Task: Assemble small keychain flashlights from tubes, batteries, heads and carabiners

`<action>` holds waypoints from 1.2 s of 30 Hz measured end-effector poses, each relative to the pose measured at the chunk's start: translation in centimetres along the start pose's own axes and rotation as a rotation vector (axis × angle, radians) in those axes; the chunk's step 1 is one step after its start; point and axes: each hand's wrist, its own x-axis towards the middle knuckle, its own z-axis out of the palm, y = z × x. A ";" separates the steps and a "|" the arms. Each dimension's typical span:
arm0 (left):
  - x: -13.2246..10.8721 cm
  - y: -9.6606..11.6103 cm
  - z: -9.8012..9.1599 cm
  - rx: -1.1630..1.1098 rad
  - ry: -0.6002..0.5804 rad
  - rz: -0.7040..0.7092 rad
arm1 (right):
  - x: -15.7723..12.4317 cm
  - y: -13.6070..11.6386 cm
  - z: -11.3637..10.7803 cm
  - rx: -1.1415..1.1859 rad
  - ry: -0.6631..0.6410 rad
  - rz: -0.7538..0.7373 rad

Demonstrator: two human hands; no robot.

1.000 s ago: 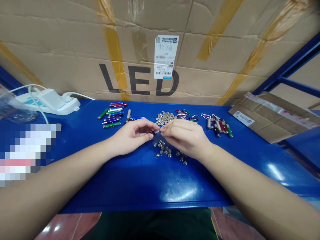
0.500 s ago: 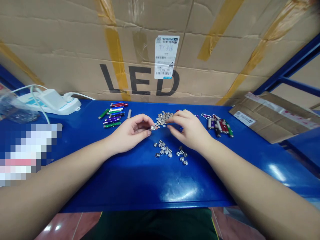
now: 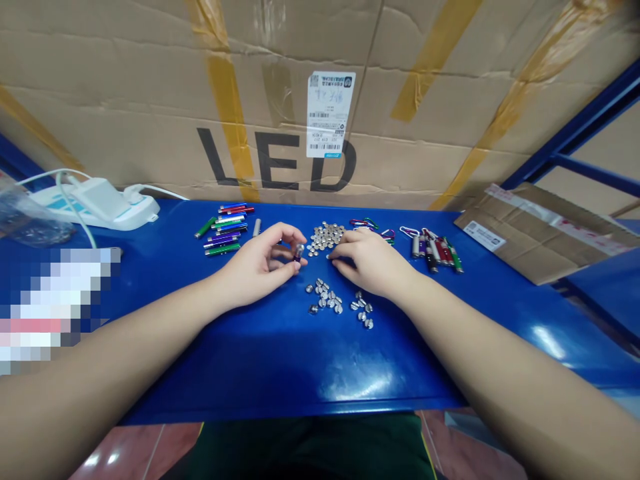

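Observation:
My left hand (image 3: pixel 264 265) is closed around a small flashlight tube (image 3: pixel 299 253), its silver end up and a bit of purple body showing between thumb and fingers. To its right, my right hand (image 3: pixel 373 261) pinches a button cell (image 3: pixel 328 257) at the near edge of a pile of button cells (image 3: pixel 327 235). Closer to me lie silver end caps (image 3: pixel 327 297) in a loose cluster, and a smaller group of caps (image 3: pixel 362 311) is beside them. Coloured carabiners (image 3: pixel 364 223) show partly behind my right hand.
Several coloured flashlight tubes (image 3: pixel 225 230) lie at the left, near a silver tube (image 3: pixel 257 227). More tubes with clips (image 3: pixel 437 252) rest at the right by a cardboard box (image 3: pixel 545 233). A white power strip (image 3: pixel 133 213) sits back left. A large carton (image 3: pixel 165 133) walls off the back.
The tube in my left hand has turned more upright. My right hand has drawn slightly toward me, from the pile to its near edge, with fingertips now on a button cell.

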 end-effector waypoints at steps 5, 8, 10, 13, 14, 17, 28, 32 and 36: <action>0.0 0.1 -0.3 0.108 -0.013 0.026 | -0.3 -0.2 -0.2 0.072 0.036 -0.046; 0.1 0.2 -0.3 0.175 -0.002 0.034 | -0.2 -0.4 0.2 0.091 0.075 -0.045; 0.1 0.3 -0.3 0.212 0.002 0.056 | 0.0 -0.5 0.6 0.073 0.066 -0.055; 0.2 0.3 -0.2 0.242 0.008 0.081 | 0.3 -0.7 0.8 0.037 0.041 -0.069; 0.2 0.3 -0.2 0.247 0.010 0.085 | 0.4 -0.8 0.7 0.038 0.040 -0.069; 0.2 0.3 -0.2 0.266 0.009 0.099 | 0.5 -0.9 0.4 0.066 0.041 -0.040; 0.3 0.6 -0.2 0.319 -0.002 0.131 | 0.8 -1.4 0.4 0.108 0.016 0.135; 0.3 0.4 -0.2 0.276 -0.006 0.094 | 0.9 -1.2 0.4 0.157 0.012 0.160; 0.2 0.2 -0.1 0.257 -0.014 0.071 | 0.6 -1.4 0.0 0.292 0.169 0.083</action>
